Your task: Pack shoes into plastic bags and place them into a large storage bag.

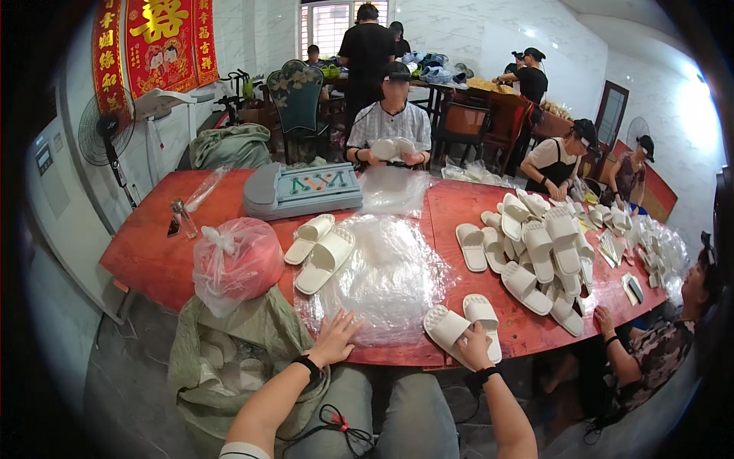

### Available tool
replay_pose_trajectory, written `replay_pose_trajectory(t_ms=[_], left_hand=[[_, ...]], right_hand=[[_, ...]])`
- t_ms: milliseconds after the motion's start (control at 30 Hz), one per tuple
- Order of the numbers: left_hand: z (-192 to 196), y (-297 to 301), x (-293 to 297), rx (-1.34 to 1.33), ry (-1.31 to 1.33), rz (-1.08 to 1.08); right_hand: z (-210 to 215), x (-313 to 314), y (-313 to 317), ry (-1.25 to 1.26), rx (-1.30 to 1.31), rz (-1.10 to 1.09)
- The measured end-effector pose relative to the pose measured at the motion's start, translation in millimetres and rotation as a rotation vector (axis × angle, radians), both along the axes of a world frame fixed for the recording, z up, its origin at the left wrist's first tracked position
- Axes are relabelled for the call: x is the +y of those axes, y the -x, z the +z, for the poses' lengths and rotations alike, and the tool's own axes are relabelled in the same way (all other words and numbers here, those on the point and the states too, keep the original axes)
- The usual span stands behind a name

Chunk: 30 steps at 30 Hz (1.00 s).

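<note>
Your left hand (334, 339) lies flat, fingers spread, on the clear plastic bags (382, 279) at the bench's (153, 252) near edge — your right hand (474, 346) grips a white slipper pair (462, 325) overhanging that edge. Open red bench between pair and slipper pile (547, 256).

Small packing workshop, red table (153, 252) heaped with white slippers (539, 252), clear plastic bags (386, 279), several seated workers
</note>
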<state>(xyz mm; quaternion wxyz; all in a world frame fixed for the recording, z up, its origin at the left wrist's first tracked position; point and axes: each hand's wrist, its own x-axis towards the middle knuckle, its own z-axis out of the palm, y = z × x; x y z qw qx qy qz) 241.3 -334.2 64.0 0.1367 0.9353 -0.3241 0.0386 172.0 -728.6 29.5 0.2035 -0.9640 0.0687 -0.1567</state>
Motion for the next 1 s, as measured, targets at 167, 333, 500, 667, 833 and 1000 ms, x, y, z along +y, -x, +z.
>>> replay_pose_trajectory(t_ms=[167, 333, 500, 667, 833, 1000], left_hand=[[-14, -11, 7, -0.016, 0.020, -0.024], [-10, -34, 16, 0.217, 0.357, -0.029], [-7, -45, 17, 0.190, 0.544, -0.023], [15, -40, 10, 0.202, 0.659, 0.194], [50, -26, -19, 0.179, 0.704, 0.147], [57, -24, -30, 0.131, 0.676, 0.238]], right_hand=[[-4, -9, -5, -0.200, 0.001, -0.081], [32, -12, 19, -0.339, -0.088, 0.003], [68, -9, 53, -0.560, -0.144, 0.095], [116, 20, 84, -0.912, 0.062, 0.402], [135, 60, 75, -0.605, 0.107, 0.804], [123, 95, 57, -0.407, 0.103, 0.868]])
